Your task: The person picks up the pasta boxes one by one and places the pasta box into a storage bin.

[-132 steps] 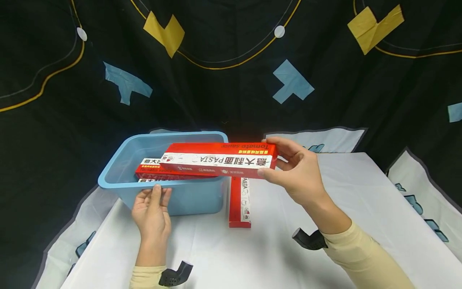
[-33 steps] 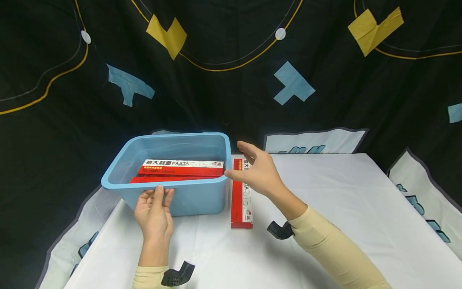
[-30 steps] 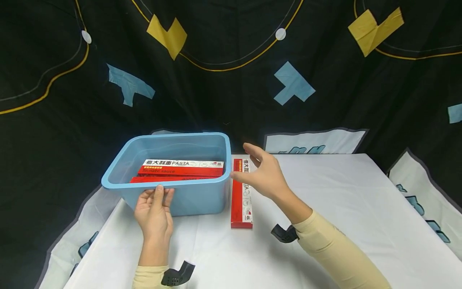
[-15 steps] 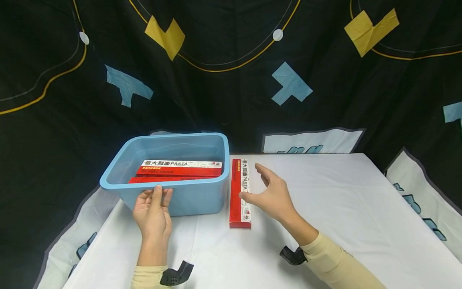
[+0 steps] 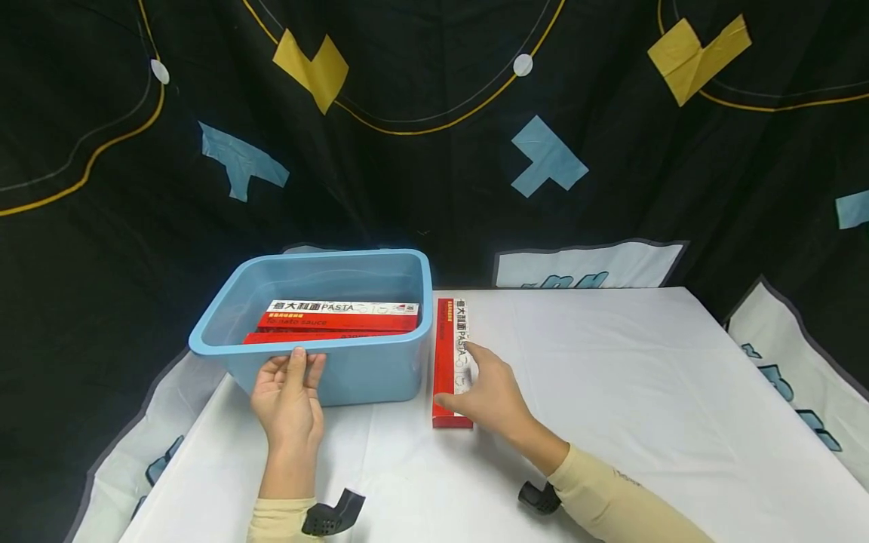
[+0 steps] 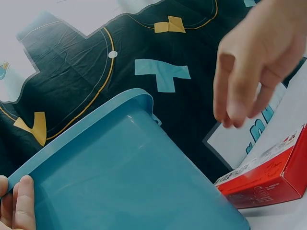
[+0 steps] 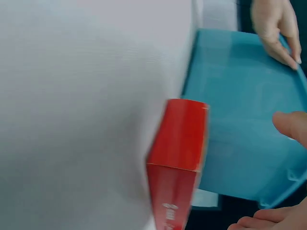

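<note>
A blue plastic bin [image 5: 376, 377] stands at the left of the table. My left hand [image 5: 288, 407] pinches its near rim, thumb on top and fingers beneath. Inside lie red-and-white pasta boxes [image 5: 339, 320], partly hidden by the front wall. Another pasta box [image 5: 443, 354] lies lengthwise on the table, just right of the bin. Above its near half hovers my right hand [image 5: 492, 388], thumb and fingers spread to either side. In the right wrist view, the thumb [image 7: 293, 127] and fingers stand apart from the box [image 7: 177, 134].
White cloth covers the table [image 5: 611, 392]. Behind it hangs a black curtain [image 5: 434, 188] with yellow and blue patches. Each wrist carries a black camera mount [image 5: 333, 513]. The bin's right wall stands close beside the loose box.
My right hand held a pasta box over the bin; that box now lies inside. The hand has since moved right and down over the loose box. My left hand stays on the rim.
</note>
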The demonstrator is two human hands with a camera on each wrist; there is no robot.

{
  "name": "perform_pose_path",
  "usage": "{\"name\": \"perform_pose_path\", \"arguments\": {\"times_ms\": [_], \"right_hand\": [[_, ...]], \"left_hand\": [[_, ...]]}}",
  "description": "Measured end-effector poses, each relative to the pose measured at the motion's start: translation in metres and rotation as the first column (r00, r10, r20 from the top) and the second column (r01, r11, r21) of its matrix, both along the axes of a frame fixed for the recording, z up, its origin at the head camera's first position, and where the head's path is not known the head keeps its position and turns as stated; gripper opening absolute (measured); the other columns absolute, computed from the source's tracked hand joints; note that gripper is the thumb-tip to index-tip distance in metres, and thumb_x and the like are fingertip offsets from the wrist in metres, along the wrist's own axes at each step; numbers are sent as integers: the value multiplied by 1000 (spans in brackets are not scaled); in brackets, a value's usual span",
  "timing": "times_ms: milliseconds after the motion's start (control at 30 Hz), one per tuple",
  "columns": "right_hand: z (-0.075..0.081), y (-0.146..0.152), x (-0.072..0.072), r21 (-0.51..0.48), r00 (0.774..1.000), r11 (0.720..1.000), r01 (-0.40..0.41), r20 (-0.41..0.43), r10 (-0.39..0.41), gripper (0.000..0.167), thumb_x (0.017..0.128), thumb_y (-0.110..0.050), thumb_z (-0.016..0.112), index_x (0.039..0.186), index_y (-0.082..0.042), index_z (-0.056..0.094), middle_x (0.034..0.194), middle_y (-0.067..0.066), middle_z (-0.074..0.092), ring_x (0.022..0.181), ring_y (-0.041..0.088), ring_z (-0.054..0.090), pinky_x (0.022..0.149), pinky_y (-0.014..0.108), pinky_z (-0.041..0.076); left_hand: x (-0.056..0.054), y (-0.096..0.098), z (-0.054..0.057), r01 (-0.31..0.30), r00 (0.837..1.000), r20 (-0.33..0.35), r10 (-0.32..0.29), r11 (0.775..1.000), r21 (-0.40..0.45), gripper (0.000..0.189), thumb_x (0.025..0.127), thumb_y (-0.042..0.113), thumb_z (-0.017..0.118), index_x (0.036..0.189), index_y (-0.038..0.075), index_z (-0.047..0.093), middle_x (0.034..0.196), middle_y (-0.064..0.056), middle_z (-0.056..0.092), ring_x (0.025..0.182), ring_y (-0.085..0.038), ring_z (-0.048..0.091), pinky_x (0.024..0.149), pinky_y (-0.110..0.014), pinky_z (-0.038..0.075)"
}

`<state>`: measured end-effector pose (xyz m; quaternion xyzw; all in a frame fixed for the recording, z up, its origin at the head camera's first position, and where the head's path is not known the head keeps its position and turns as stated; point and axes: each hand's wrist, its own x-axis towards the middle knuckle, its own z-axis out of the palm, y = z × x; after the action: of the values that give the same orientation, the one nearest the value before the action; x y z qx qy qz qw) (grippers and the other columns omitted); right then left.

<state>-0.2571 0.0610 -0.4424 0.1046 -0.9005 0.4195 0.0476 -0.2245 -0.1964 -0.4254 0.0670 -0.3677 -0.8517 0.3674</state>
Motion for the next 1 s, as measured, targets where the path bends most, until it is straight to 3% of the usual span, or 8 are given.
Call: {"name": "perform_pose_path", "arguments": {"times_ms": [100, 300, 400, 533, 733, 900, 1000], "right_hand": [[-9, -5, 0, 31, 999, 999, -34, -18, 35, 95, 65, -41, 89, 141, -2, 46, 133, 13, 56, 106, 28, 56, 91, 46, 57], [-20, -11, 0, 91, 994, 992, -84, -67, 90, 95, 63, -36, 92, 136, 5, 47, 125, 14, 58, 106, 26, 55, 91, 42, 58], [-24, -11, -2, 123, 992, 989, -84, -85, 95, 86, 64, -31, 92, 131, 4, 51, 113, 9, 61, 96, 20, 56, 79, 32, 60], [-27, -8, -8, 162, 988, 984, -79, -120, 99, 73, 66, -28, 90, 124, 0, 55, 98, 3, 61, 83, 13, 54, 64, 21, 54], [-28, -3, -9, 171, 989, 983, -62, -121, 84, 73, 66, -29, 90, 123, 0, 55, 96, 1, 60, 82, 12, 53, 64, 22, 53], [-28, -8, -6, 153, 980, 978, -141, -117, 159, 80, 63, -34, 92, 125, -2, 53, 98, -1, 59, 85, 12, 54, 63, 20, 55], [-29, -12, -6, 166, 968, 970, -176, -151, 202, 76, 63, -36, 92, 121, -3, 55, 97, -1, 59, 86, 11, 53, 66, 21, 54]], "left_hand": [[0, 1, 0, 1, 1000, 0, -1, 1000, -8, 35, 82, 5, 78, 102, -5, 51, 93, -16, 59, 78, -20, 66, 83, -38, 59], [0, 1, 0, 2, 1000, 8, -2, 1000, -16, 37, 83, 6, 78, 103, -5, 50, 95, -17, 58, 79, -20, 65, 84, -38, 59], [0, 1, 0, 1, 1000, 13, -1, 1000, -16, 37, 83, 7, 77, 104, -5, 50, 96, -17, 57, 80, -20, 65, 85, -38, 59], [0, 1, 1, 1, 1000, 13, -1, 1000, -8, 36, 83, 6, 77, 103, -5, 50, 96, -17, 57, 79, -19, 66, 84, -38, 59], [1, 1, 2, 9, 1000, 15, -9, 1000, 3, 38, 82, 6, 78, 103, -5, 49, 96, -17, 56, 80, -20, 65, 85, -38, 59], [2, 1, 2, 12, 1000, 15, -12, 1000, 7, 40, 82, 8, 79, 104, -6, 48, 98, -19, 55, 80, -20, 65, 85, -38, 58], [1, 0, 1, 13, 1000, 14, -13, 1000, 4, 39, 82, 8, 78, 104, -6, 48, 99, -19, 55, 80, -20, 65, 85, -38, 58]]}}
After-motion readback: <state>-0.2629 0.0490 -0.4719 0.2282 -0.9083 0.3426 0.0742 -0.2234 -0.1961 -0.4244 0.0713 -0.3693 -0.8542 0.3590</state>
